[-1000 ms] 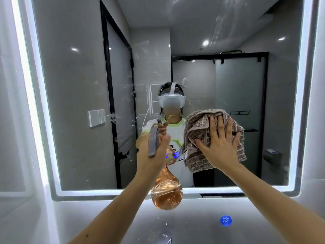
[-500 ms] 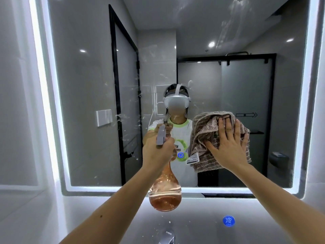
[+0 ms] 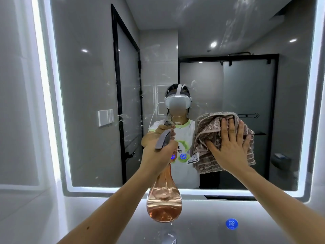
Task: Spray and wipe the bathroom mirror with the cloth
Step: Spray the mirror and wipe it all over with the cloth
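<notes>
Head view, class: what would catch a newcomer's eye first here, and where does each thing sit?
The mirror, edged with a bright light strip, fills the view, with smears at its upper right and droplets left of centre. At centre the left hand grips an amber spray bottle. Right of it, the right hand presses a brown cloth flat on the glass.

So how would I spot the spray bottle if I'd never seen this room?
Find the big light-edged wall mirror. Before its lower middle, the left hand holds up a clear, bulb-shaped bottle of pinkish-orange liquid with a grey trigger, the only transparent thing here.
</notes>
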Tool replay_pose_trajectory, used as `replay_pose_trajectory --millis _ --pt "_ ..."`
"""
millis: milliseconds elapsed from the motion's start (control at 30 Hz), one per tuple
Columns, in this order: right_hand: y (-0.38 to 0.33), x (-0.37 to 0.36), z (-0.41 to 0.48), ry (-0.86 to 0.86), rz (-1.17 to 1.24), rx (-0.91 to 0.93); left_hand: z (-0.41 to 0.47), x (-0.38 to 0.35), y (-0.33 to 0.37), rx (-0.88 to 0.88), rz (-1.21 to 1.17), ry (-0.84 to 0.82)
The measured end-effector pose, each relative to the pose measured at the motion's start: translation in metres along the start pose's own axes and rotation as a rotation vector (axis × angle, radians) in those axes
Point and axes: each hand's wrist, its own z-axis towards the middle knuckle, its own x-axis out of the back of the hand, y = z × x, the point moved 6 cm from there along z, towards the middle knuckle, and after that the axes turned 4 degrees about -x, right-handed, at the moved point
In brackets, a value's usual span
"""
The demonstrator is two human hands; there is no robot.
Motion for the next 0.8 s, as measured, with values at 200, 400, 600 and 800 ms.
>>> replay_pose_trajectory --millis 200,400,600,800 --pt "-0.032 -0.006 0.008 0.076 0.111 -0.042 -0.006 0.056 -0.008 -0.025 0.020 0.012" --pt "-0.137 -0.033 0.005 -0.014 0.074 0.230 -0.006 0.144 -0.017 -0.042 -0.097 0.133" --pt "-0.250 -0.078 -0.014 -0.127 -0.003 0.420 -0.009 0.224 -0.047 0.041 -0.111 0.251" --pt "-0.267 -0.082 -0.019 -0.102 -0.045 0.469 0.000 0.239 -0.054 0.009 -0.058 0.207"
